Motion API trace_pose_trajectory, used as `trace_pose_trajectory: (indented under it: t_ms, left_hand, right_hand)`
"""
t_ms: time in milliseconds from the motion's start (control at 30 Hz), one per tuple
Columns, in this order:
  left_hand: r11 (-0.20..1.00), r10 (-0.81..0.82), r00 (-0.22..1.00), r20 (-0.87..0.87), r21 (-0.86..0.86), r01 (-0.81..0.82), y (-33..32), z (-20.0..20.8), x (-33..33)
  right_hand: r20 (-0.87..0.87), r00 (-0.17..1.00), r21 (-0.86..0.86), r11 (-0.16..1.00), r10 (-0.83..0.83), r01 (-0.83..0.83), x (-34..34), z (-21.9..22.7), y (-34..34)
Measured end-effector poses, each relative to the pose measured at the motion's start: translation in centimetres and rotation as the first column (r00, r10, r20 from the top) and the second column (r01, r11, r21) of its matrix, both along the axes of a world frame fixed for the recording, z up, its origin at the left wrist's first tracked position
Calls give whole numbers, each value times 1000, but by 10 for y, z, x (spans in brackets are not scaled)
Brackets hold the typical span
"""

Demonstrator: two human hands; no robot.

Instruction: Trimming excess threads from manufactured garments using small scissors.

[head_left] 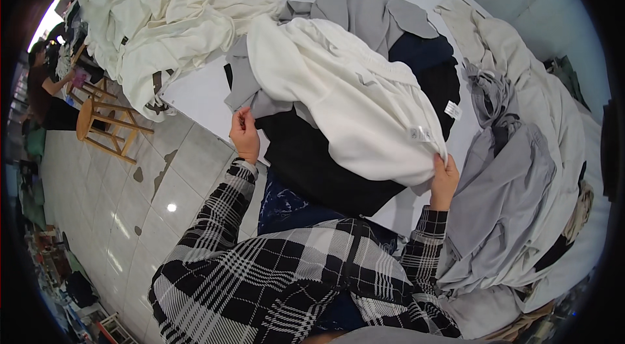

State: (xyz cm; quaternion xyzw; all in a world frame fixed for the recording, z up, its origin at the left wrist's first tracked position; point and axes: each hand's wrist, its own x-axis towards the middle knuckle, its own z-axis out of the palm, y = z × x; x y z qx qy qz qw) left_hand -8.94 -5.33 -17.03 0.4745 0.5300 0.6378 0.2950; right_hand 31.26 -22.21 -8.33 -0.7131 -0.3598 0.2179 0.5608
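White pants (351, 106) with a gathered elastic waistband lie across a pile of dark and grey clothes, a clear sticker on them near the right end. My right hand (445, 181) pinches the edge of the white pants at their lower right. My left hand (245, 135) is closed, fingertips together, beside the grey cloth (250, 86) and the corner of a black garment (319, 165). What its fingers hold, if anything, I cannot make out. The black garment lies partly under the white pants and hangs toward me.
Cream garments (163, 15) are heaped at the far left of the white table (202, 93). Grey garments (501, 174) and off-white ones (553, 109) are piled on the right. A wooden stool (107, 126) stands on the tiled floor at left, near another person (45, 90).
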Motion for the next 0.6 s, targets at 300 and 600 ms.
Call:
trace_pose_trajectory:
  t_ms: [300,600]
  left_hand:
    - [979,-102,993,-63,172,112,14,86,34]
    - [661,-450,534,-716,134,738,73,160,171]
  right_hand:
    - [365,898,-370,923,247,-104,23,16,-37]
    - [643,631,-101,864,434,-493,27,66,114]
